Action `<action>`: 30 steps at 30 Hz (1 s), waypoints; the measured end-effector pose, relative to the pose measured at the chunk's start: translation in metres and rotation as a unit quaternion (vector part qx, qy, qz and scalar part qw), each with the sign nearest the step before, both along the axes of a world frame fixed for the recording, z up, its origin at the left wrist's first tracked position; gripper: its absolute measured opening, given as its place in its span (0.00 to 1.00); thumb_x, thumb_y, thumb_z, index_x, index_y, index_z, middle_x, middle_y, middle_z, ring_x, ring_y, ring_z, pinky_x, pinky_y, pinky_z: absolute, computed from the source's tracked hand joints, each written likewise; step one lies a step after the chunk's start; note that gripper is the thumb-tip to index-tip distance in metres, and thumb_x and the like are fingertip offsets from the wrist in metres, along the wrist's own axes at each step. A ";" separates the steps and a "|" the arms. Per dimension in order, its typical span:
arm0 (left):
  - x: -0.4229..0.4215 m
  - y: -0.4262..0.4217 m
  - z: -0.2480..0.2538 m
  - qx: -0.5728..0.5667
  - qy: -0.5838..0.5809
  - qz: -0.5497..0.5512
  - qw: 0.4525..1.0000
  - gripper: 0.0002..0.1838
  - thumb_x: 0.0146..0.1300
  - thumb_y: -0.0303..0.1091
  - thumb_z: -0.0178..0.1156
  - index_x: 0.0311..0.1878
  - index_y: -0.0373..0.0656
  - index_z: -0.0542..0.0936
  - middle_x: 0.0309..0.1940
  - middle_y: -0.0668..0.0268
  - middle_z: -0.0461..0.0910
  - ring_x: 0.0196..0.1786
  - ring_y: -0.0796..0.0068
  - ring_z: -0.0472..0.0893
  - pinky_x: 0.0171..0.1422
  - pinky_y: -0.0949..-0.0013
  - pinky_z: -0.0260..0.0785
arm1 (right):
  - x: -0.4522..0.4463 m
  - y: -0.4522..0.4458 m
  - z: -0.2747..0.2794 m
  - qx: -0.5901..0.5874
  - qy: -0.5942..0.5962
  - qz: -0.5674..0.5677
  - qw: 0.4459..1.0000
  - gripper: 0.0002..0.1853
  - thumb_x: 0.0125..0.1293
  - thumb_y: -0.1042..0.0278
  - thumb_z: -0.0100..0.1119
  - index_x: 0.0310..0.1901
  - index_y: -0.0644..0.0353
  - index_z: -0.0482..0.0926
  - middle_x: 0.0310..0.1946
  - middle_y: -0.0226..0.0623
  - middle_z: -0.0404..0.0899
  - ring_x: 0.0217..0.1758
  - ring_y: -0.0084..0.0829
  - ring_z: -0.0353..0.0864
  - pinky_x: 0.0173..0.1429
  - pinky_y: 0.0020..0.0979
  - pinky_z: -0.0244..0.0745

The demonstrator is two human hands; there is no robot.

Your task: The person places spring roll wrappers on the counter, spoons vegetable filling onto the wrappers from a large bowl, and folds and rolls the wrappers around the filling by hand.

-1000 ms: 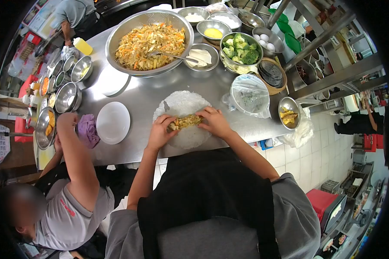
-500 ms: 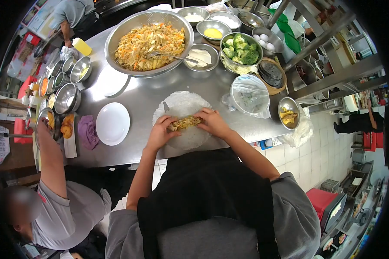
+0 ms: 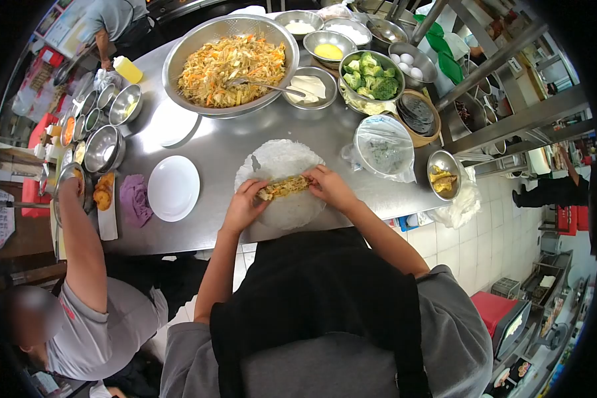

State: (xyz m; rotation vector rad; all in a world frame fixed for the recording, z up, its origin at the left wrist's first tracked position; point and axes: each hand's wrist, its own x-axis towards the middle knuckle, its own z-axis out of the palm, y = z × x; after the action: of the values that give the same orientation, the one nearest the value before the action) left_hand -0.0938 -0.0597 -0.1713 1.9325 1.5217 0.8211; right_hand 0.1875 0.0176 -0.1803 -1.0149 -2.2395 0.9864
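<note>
Purple cloth (image 3: 135,201) lay left of white plate (image 3: 173,188). Left hand (image 3: 246,204) and right hand (image 3: 330,188) had fingers curled round opposite ends of filling (image 3: 284,188), ends partly hidden, atop translucent wrapper (image 3: 289,213) on steel surface (image 3: 212,149). Plastic film blurred contents of covered bowl (image 3: 384,144).

There are two plates (image 3: 174,189), four eggs (image 3: 406,59), one colander (image 3: 288,85), one yellow bottle (image 3: 127,69), one purple cloth (image 3: 135,201) and one filling strip (image 3: 286,186).
</note>
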 end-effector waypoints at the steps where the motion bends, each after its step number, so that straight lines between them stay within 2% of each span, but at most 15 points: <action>1: 0.000 0.000 -0.001 -0.002 -0.003 0.002 1.000 0.29 0.52 0.27 0.75 0.61 0.42 0.81 0.58 0.56 0.79 0.60 0.52 0.80 0.65 0.58 0.75 | -0.001 -0.002 -0.001 0.012 0.003 -0.008 1.000 0.23 0.60 0.81 0.66 0.58 0.58 0.80 0.43 0.40 0.79 0.42 0.37 0.84 0.49 0.36 0.81; 4: 0.001 -0.003 0.005 -0.030 -0.028 0.017 0.999 0.30 0.51 0.27 0.76 0.60 0.43 0.81 0.58 0.56 0.80 0.59 0.52 0.80 0.63 0.58 0.76 | 0.000 -0.004 -0.003 -0.014 0.037 -0.010 0.999 0.20 0.59 0.81 0.63 0.55 0.59 0.80 0.47 0.46 0.81 0.47 0.47 0.84 0.52 0.40 0.81; 7: 0.003 -0.004 0.008 -0.007 -0.018 0.023 1.000 0.31 0.48 0.29 0.78 0.60 0.43 0.82 0.58 0.57 0.80 0.58 0.53 0.81 0.62 0.58 0.76 | 0.006 -0.004 -0.003 -0.087 0.061 -0.023 0.994 0.21 0.57 0.81 0.64 0.54 0.59 0.82 0.43 0.45 0.82 0.47 0.49 0.84 0.53 0.41 0.81; 10: 0.003 -0.002 -0.001 0.002 -0.006 0.024 1.000 0.32 0.47 0.30 0.79 0.59 0.43 0.82 0.58 0.57 0.80 0.58 0.53 0.81 0.62 0.58 0.76 | 0.004 -0.003 -0.001 -0.051 0.032 -0.037 0.997 0.21 0.56 0.81 0.66 0.53 0.59 0.83 0.42 0.45 0.82 0.45 0.48 0.84 0.52 0.41 0.81; 13: 0.005 0.000 0.000 -0.009 -0.011 0.024 1.000 0.31 0.47 0.31 0.79 0.59 0.43 0.83 0.58 0.58 0.81 0.60 0.53 0.80 0.63 0.58 0.75 | -0.002 -0.004 -0.001 -0.019 0.017 -0.031 0.999 0.19 0.60 0.82 0.66 0.54 0.62 0.83 0.42 0.43 0.83 0.43 0.36 0.88 0.50 0.34 0.84; 16: 0.009 -0.003 0.019 0.019 0.010 0.025 0.999 0.31 0.47 0.33 0.79 0.59 0.44 0.83 0.58 0.60 0.81 0.62 0.54 0.79 0.64 0.57 0.74 | 0.003 -0.002 -0.009 -0.069 0.059 -0.065 0.994 0.14 0.58 0.77 0.67 0.47 0.60 0.85 0.41 0.47 0.85 0.43 0.47 0.85 0.48 0.39 0.81; 19: 0.022 0.002 0.022 0.051 0.052 0.004 0.997 0.33 0.48 0.37 0.79 0.60 0.46 0.82 0.58 0.63 0.81 0.63 0.57 0.78 0.68 0.56 0.70 | 0.011 0.005 -0.003 -0.120 0.000 -0.120 0.985 0.10 0.59 0.75 0.66 0.43 0.60 0.86 0.41 0.46 0.86 0.42 0.46 0.86 0.48 0.39 0.80; 22: 0.040 0.015 0.013 0.072 0.117 -0.021 0.990 0.34 0.49 0.43 0.78 0.61 0.48 0.81 0.58 0.65 0.81 0.63 0.61 0.77 0.72 0.54 0.63 | 0.009 0.006 0.007 -0.087 -0.046 -0.122 0.988 0.08 0.61 0.76 0.67 0.43 0.62 0.85 0.40 0.42 0.85 0.38 0.37 0.87 0.44 0.35 0.81; 25: 0.056 0.024 0.003 0.077 0.146 -0.030 0.986 0.33 0.50 0.46 0.77 0.61 0.49 0.81 0.56 0.67 0.80 0.63 0.64 0.76 0.75 0.50 0.57 | 0.007 0.005 0.007 0.014 -0.047 -0.102 0.994 0.10 0.59 0.75 0.68 0.43 0.63 0.84 0.40 0.42 0.84 0.37 0.39 0.87 0.45 0.38 0.82; 28: 0.067 0.030 0.002 0.078 0.156 -0.034 0.984 0.30 0.52 0.46 0.76 0.59 0.49 0.82 0.54 0.69 0.80 0.62 0.65 0.76 0.75 0.48 0.56 | 0.004 0.002 0.009 -0.006 -0.016 -0.071 0.997 0.12 0.60 0.75 0.65 0.46 0.59 0.84 0.42 0.45 0.83 0.42 0.47 0.86 0.47 0.45 0.80; 30: 0.069 0.034 -0.001 0.076 0.162 -0.039 0.983 0.28 0.52 0.46 0.75 0.57 0.51 0.83 0.52 0.69 0.80 0.61 0.65 0.76 0.74 0.48 0.56 | 0.001 -0.001 0.008 -0.039 -0.001 -0.067 0.997 0.14 0.59 0.76 0.66 0.48 0.59 0.83 0.42 0.46 0.83 0.43 0.48 0.86 0.48 0.45 0.79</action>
State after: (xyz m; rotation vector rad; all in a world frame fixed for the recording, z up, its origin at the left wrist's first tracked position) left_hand -0.0243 -0.0261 -0.1720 2.3122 1.5904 0.6265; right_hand 0.1885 0.0169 -0.1726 -1.1834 -2.1191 1.0200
